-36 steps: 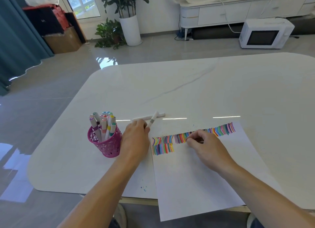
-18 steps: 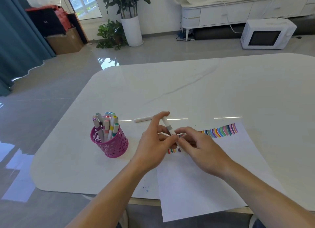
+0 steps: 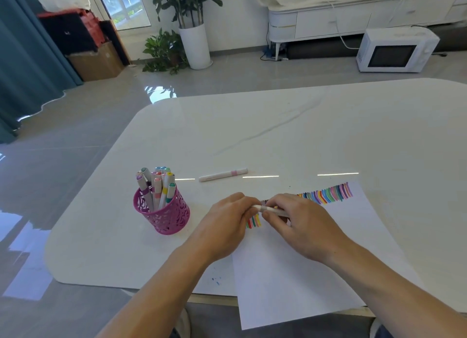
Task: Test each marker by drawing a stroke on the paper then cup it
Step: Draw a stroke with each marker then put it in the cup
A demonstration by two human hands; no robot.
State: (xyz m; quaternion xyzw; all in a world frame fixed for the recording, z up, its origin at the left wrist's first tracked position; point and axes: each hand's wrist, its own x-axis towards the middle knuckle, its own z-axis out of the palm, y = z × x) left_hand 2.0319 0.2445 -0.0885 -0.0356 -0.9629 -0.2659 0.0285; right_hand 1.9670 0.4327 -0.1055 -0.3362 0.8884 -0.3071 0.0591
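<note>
Markers [image 3: 157, 186] with coloured caps stand bunched in a pink lattice cup [image 3: 165, 220] on the left part of the white table [image 3: 316, 135]. To the right of the cup, and farther from the person, one more white marker with a pink band [image 3: 223, 175] lies flat on the tabletop, apart from everything else.

Nearer the person, the left hand [image 3: 225, 227] has its fingers curled round one end of a white marker [image 3: 272, 210], which lies roughly level between both hands just above the paper's far left corner. The right hand [image 3: 302, 227] pinches the other part of that same marker between thumb and fingers. Whether its cap is on or off cannot be told, as the fingers cover both ends.

Under the hands lies a white sheet of paper [image 3: 290, 274], its near edge hanging past the table's front. A row of short coloured strokes [image 3: 328, 195] runs along its far edge out to the right corner, and a few more strokes [image 3: 253, 222] show between the two hands.
</note>
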